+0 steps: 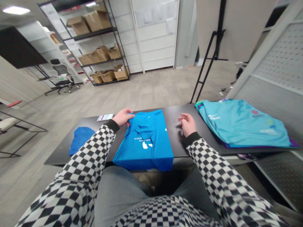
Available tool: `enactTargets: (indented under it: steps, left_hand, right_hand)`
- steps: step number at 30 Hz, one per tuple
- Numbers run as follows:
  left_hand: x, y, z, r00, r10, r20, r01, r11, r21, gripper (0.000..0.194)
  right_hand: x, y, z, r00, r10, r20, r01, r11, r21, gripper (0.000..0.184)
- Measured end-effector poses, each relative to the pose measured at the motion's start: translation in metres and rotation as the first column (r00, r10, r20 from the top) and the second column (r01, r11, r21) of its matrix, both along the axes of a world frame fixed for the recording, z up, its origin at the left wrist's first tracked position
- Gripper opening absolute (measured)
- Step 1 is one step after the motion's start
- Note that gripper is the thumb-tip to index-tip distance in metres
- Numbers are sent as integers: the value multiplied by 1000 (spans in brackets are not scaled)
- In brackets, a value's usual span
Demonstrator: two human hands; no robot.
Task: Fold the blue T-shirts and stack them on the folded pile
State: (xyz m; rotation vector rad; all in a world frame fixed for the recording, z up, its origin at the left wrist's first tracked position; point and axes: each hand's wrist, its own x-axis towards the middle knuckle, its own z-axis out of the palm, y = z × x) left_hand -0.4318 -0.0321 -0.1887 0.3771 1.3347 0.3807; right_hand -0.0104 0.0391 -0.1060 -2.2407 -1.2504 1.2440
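The person sits close up to the table, grey trousers under its near edge, arms in checkered sleeves reaching forward. Right in front of them lies a blue shirt, its hem hanging a little over that near edge. It is partly folded, with white lettering and a white print on the front, some of it hidden by a fold lying across.

The left hand is at the shirt's upper left corner, thumb and fingers closed together on the fabric. The right hand is over the bare table to the right of the shirt, apart from it, fingers loosely bent and parted, with nothing I can see in its hold.

Beside the left sleeve there's a smaller piece of blue cloth, and beyond that a flat, phone-like item near the far edge. Over on the right, a light-blue shirt tops a pile, with purple and green edges peeking out below.

Past the table, a black stand rises from the floor. Farther back I see an office chair and a black rack of cardboard boxes.
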Motion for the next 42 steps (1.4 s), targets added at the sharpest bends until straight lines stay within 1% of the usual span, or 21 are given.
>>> enactTargets:
  steps: [3, 5, 8, 10, 11, 13, 15, 17, 18, 19, 21, 22, 24, 26, 27, 29, 31, 35, 37, 40, 42]
  left_hand:
    - [61, 40, 1, 1000, 13, 3, -12, 996, -86, 38]
    - [105, 53, 2, 1000, -12, 18, 15, 991, -135, 42]
    - [161, 49, 4, 996, -36, 83, 49, 987, -154, 50]
    - [179, 40, 4, 991, -29, 133, 48, 988, -144, 57]
    - [180, 35, 2, 988, -15, 153, 36, 991, -131, 60]
    - [167, 26, -7, 988, 20, 153, -8, 996, -84, 57]
    - [138, 17, -22, 996, 47, 76, -45, 999, -23, 48]
    - [101, 7, -39, 997, 52, -57, -50, 998, 34, 41]
    - [83, 1, -47, 991, 45, -127, -38, 998, 56, 38]
    - [66, -6, -54, 982, 29, -188, -15, 997, 74, 34]
    - [44, -20, -66, 961, -26, -276, 59, 992, 109, 28]
    - [38, -27, -71, 951, -63, -303, 106, 986, 129, 28]
    - [35, -36, -80, 932, -142, -334, 206, 965, 164, 33]
    - [40, -40, -89, 909, -219, -355, 296, 938, 181, 41]
    - [44, -40, -94, 895, -254, -368, 336, 925, 177, 43]
    - [51, -38, -102, 862, -315, -398, 400, 904, 153, 44]
    - [54, -35, -110, 829, -360, -427, 447, 886, 121, 40]
    - [54, -32, -121, 788, -404, -465, 501, 859, 102, 26]
    - [54, -32, -124, 779, -407, -477, 511, 853, 107, 23]
    - [57, -33, -125, 773, -393, -499, 509, 853, 116, 24]
    - [60, -36, -118, 769, -376, -517, 500, 858, 120, 29]
  right_hand:
    - [-1, 1, 1, 1000, -9, 3, 9, 1000, -23, 40]
    - [-3, 2, 1, 1000, -3, 20, 4, 999, -36, 39]
    - [-5, 2, 1, 999, 16, 36, -14, 998, -54, 38]
    - [-6, 1, 1, 998, 41, 42, -38, 997, -71, 38]
    - [-5, 0, 1, 997, 62, 45, -58, 995, -80, 38]
    - [-4, -3, 2, 991, 123, 55, -118, 989, -92, 36]
    - [-4, -7, 3, 973, 216, 80, -208, 972, -106, 35]
    - [-7, -10, 5, 927, 355, 123, -339, 931, -134, 33]
    - [-10, -12, 6, 887, 438, 146, -417, 896, -156, 32]
    - [-15, -13, 6, 833, 527, 167, -500, 847, -183, 32]
    - [-29, -14, 3, 694, 691, 202, -648, 722, -244, 34]
    - [-37, -13, 0, 624, 750, 220, -696, 661, -281, 35]
    - [-54, -13, -9, 512, 822, 251, -733, 570, -371, 41]
    - [-67, -13, -18, 450, 854, 262, -723, 521, -455, 46]
    - [-71, -13, -22, 431, 863, 264, -716, 505, -483, 45]
    - [-75, -15, -28, 408, 872, 272, -713, 490, -501, 35]
    - [-74, -17, -30, 417, 863, 285, -718, 505, -479, 27]
    - [-72, -18, -25, 490, 797, 354, -676, 603, -423, 22]
    - [-73, -18, -22, 479, 775, 413, -646, 629, -432, 19]
    - [-77, -20, -19, 414, 802, 431, -644, 592, -484, 16]
    - [-78, -22, -19, 394, 818, 418, -652, 570, -501, 16]
